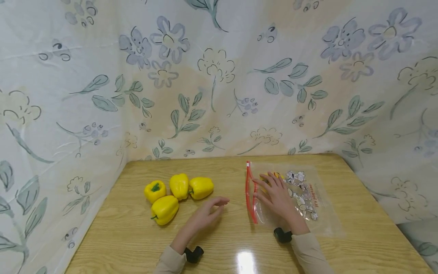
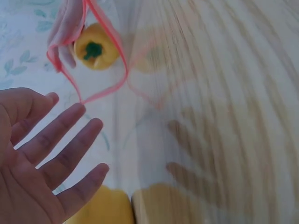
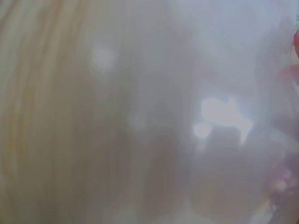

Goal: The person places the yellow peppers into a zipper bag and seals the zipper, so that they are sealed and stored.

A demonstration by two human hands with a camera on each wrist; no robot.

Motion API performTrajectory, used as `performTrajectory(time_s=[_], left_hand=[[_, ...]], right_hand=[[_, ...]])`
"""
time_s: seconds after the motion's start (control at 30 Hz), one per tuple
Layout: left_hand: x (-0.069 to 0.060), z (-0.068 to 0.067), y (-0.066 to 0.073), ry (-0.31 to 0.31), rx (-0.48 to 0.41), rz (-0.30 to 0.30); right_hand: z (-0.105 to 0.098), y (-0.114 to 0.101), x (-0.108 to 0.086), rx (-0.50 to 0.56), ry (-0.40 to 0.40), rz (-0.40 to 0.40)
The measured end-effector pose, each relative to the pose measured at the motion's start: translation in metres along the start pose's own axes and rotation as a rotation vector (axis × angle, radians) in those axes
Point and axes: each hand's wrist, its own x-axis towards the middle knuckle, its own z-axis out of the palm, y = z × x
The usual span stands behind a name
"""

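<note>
My left hand (image 1: pixel 208 214) hovers over the table between the peppers and the bag, holding nothing; in the left wrist view its fingers (image 2: pixel 70 156) are spread and relaxed. My right hand (image 1: pixel 275 194) lies over a clear plastic zip bag (image 1: pixel 328 213), fingers extended to its red-edged mouth (image 1: pixel 252 205), which gapes to the left. Inside that mouth, in the left wrist view, a yellow bell pepper (image 2: pixel 96 46) with a green stem shows. Left of my left hand stand several yellow bell peppers (image 1: pixel 165 210). The right wrist view is mostly blur and glare on plastic.
A wooden table (image 1: pixel 219 243) carries everything. Floral cloth (image 1: pixel 219 95) hangs behind it and along both sides. Cartoon animals and red lettering are printed on the bag. Each wrist wears a small black device (image 1: pixel 194 255).
</note>
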Motion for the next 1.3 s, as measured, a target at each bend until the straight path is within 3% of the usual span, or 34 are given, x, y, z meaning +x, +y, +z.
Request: performTrajectory(time_s=[0.3, 0.5, 0.63, 0.9, 1.3], left_hand=[[-0.007, -0.021, -0.004, 0.148, 0.168, 0.056], [-0.005, -0.037, -0.006, 0.203, 0.297, 0.1], [-0.005, -0.046, -0.007, 0.237, 0.328, 0.126], [-0.004, -0.057, -0.015, 0.248, 0.294, 0.075], [-0.002, -0.07, -0.023, 0.228, 0.386, -0.012]], right_hand=[[0.0, 0.0, 0.0, 0.003, -0.003, 0.006], [0.0, 0.0, -0.001, 0.005, -0.008, 0.014], [0.001, 0.001, -0.001, 0.005, -0.003, 0.009], [0.001, 0.0, -0.001, 0.011, 0.006, 0.006], [0.0, 0.001, -0.002, 0.014, -0.01, 0.011]])
